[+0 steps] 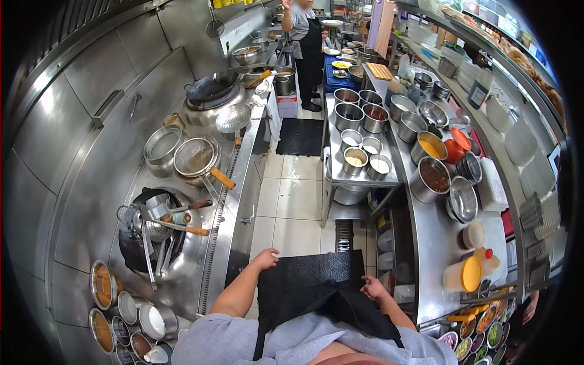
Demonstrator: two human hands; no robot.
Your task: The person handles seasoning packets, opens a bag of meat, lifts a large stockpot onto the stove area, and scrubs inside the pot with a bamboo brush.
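My left hand (pixel 266 260) is at the left of the black apron (pixel 328 304) on my body, above the dark floor mat (pixel 316 266). Its fingers are curled together, and nothing shows in them. On the other side, my right hand (pixel 373 288) hangs by the apron's right edge, beside the steel counter. Its fingers are loosely bent with a gap between the tips, and I see nothing in them. Both hands are apart from the cookware. Nearest on the left is a wok (pixel 137 243) piled with ladles (pixel 159 228) and a brush (pixel 176 218).
Left: strainers (pixel 196 157), another wok (pixel 210 91) and sauce pots (pixel 104 286) by the stove. Right: pots (pixel 430 180), bowls (pixel 463 199) and a yellow-lidded tub (pixel 462 275). A small steel table (pixel 359 176) bears several pots. A person (pixel 307 48) in an apron stands ahead in the aisle.
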